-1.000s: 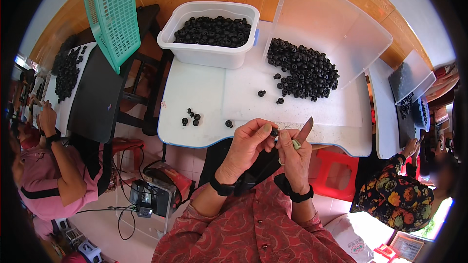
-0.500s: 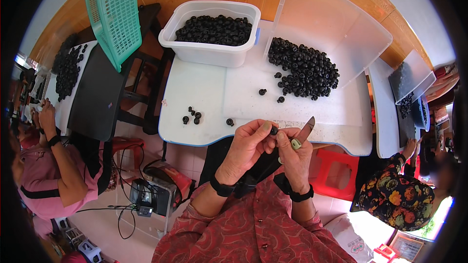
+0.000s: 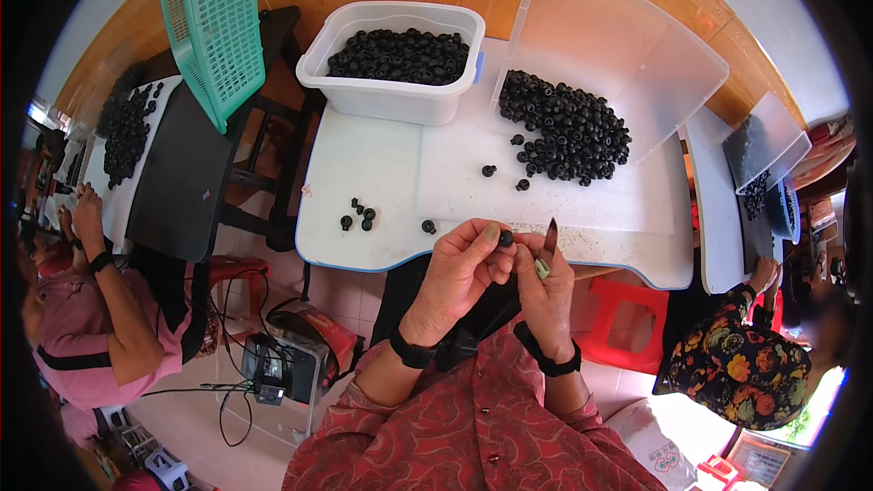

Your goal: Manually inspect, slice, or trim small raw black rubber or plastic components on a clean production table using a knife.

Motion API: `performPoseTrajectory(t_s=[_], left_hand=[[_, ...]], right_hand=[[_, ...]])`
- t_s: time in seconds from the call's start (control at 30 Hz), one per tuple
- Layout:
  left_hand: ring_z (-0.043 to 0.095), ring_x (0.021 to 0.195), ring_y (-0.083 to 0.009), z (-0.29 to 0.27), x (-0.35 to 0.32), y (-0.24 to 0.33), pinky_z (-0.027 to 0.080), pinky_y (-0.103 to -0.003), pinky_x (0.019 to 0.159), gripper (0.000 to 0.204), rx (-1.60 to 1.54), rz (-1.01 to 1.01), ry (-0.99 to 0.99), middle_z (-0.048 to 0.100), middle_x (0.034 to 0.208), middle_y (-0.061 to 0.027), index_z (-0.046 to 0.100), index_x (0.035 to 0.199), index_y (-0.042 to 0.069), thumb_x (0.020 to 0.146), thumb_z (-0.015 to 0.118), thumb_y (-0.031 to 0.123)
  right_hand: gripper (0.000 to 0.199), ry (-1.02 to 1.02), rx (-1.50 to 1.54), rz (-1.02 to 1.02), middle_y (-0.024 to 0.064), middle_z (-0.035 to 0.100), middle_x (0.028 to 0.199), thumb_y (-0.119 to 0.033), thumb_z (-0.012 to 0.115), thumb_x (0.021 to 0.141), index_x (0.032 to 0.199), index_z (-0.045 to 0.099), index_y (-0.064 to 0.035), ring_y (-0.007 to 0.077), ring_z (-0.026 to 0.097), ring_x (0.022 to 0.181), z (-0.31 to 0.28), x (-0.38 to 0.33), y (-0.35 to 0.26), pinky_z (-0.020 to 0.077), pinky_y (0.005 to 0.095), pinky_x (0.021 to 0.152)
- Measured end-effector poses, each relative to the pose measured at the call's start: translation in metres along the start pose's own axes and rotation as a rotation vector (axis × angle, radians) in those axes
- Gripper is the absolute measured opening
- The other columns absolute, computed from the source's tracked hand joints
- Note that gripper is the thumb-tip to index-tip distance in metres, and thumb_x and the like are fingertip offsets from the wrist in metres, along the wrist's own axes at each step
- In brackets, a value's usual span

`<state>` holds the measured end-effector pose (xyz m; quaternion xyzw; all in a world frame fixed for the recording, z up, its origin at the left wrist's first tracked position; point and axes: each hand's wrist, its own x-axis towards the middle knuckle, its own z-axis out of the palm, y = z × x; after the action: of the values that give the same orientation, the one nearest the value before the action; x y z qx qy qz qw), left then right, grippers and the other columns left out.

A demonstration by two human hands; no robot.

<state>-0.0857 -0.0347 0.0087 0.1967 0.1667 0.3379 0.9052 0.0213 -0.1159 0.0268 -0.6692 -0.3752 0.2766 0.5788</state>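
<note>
Between the thumb and fingers of my left hand is a small round black part, which looks like rubber. My right hand is closed around a knife with a pale green handle; its dark pointed blade points up, away from me. Both hands meet just off the near edge of the white table, fingertips close together. A single black part lies left of my hands, and a small group of them sits farther left. A heap of the same parts spreads over the table beyond.
A white tub full of black parts stands at the back. Behind the heap, a clear plastic bin lies tipped on its side. A green basket leans at left. People sit working on both sides; a red stool stands at right.
My right hand has shifted slightly left and turned, so the knife blade now points more upright. The black part has tilted in my left fingers.
</note>
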Motion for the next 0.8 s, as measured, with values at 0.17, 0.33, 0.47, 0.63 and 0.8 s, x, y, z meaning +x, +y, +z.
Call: performPoseTrajectory(t_s=[0.17,0.33,0.47,0.63,0.8], left_hand=[[0.060,0.066,-0.0101,0.003,-0.002,0.001,0.051,-0.023,0.058,0.023,-0.025,0.009,0.015,0.066,0.086,-0.0051,0.062,0.110,0.001,0.097,0.055,0.018],[0.060,0.069,-0.0100,0.003,-0.004,0.001,0.052,-0.023,0.061,0.025,-0.024,0.032,-0.003,0.065,0.088,-0.0046,0.062,0.114,0.001,0.097,0.055,0.018],[0.061,0.070,-0.0106,0.004,-0.005,0.001,0.053,-0.023,0.063,0.024,-0.045,0.025,-0.001,0.065,0.088,-0.0057,0.061,0.114,0.000,0.097,0.056,0.017],[0.062,0.072,-0.0125,-0.001,-0.006,-0.002,0.054,-0.025,0.064,0.022,-0.072,0.024,-0.031,0.064,0.088,-0.0079,0.060,0.112,0.000,0.097,0.056,0.015],[0.061,0.072,-0.0135,-0.003,-0.007,-0.006,0.053,-0.025,0.064,0.020,-0.098,0.028,-0.015,0.064,0.089,-0.0084,0.060,0.110,0.000,0.097,0.055,0.014]], right_hand=[[0.017,-0.035,-0.129,-0.024,0.0109,0.067,0.089,-0.008,0.055,0.095,0.109,0.061,0.0009,0.0125,0.061,0.081,0.001,0.000,-0.011,0.0483,0.0259,0.075],[0.017,-0.029,-0.199,-0.070,0.0144,0.067,0.090,-0.006,0.055,0.094,0.108,0.061,0.0011,0.0175,0.064,0.083,0.002,0.001,-0.014,0.0492,0.0276,0.075],[0.020,-0.028,-0.328,-0.161,0.0160,0.064,0.090,0.001,0.056,0.088,0.108,0.059,-0.0004,0.0261,0.066,0.079,0.002,0.001,-0.011,0.0511,0.0317,0.070],[0.032,-0.033,-0.517,-0.340,0.0139,0.059,0.087,0.006,0.058,0.079,0.109,0.058,-0.0042,0.0336,0.064,0.072,0.006,0.003,-0.009,0.0520,0.0378,0.061],[0.035,0.024,-0.708,-0.401,0.0104,0.056,0.085,-0.001,0.066,0.075,0.108,0.060,-0.0071,0.0302,0.063,0.065,0.007,0.005,-0.009,0.0506,0.0389,0.054]])
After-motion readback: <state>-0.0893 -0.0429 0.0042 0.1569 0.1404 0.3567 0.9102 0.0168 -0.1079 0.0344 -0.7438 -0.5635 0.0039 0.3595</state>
